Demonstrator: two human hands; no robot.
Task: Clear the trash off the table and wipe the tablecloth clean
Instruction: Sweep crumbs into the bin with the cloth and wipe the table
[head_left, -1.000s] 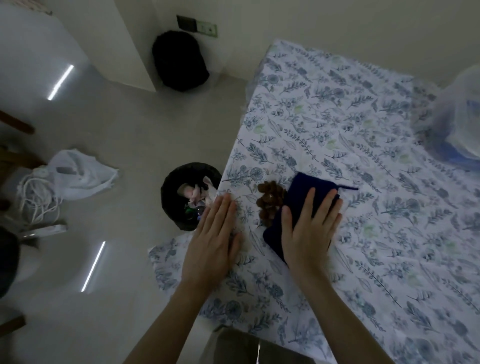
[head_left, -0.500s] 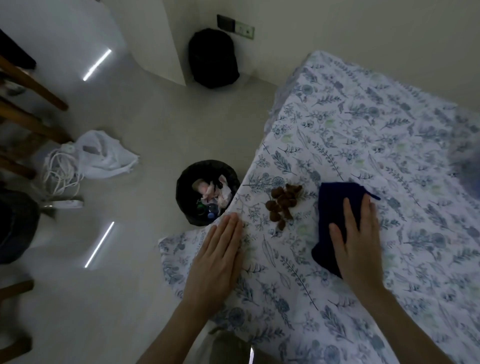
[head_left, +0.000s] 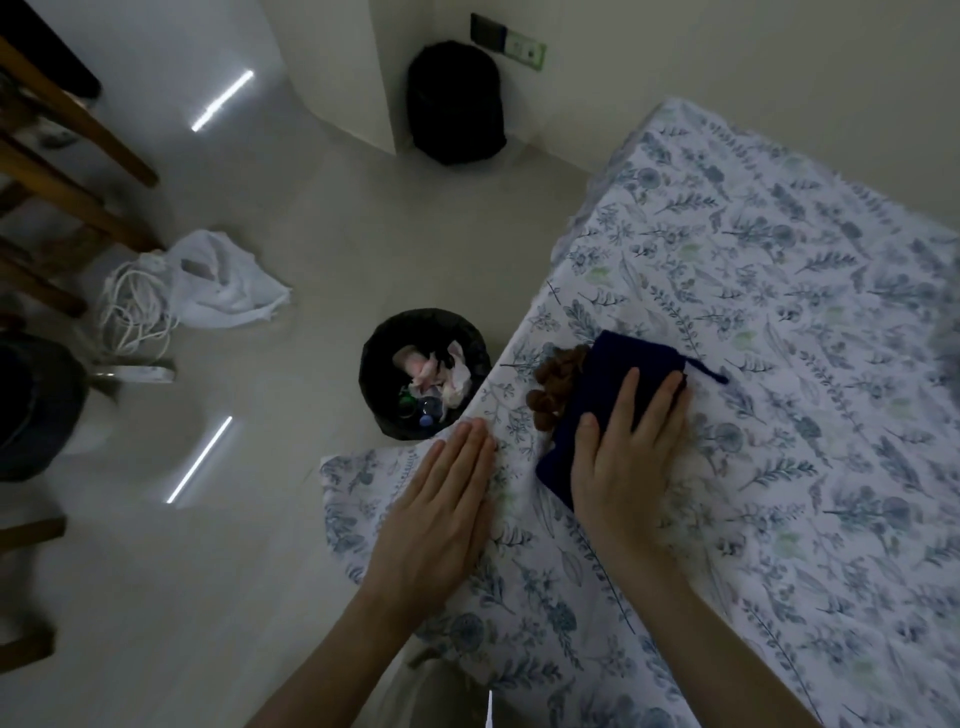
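Head view: flat right hand (head_left: 626, 457) presses dark blue cloth (head_left: 608, 395) against brown crumbs (head_left: 553, 379), fingers extended.

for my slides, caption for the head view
Right hand pushes brown scraps with blue cloth toward bin; left hand flat.

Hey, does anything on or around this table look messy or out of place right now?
Yes. A pile of brown scraps sits loose on the tablecloth near its edge, against the dark blue cloth under the right hand. On the floor, a white bag and coiled cord lie crumpled.
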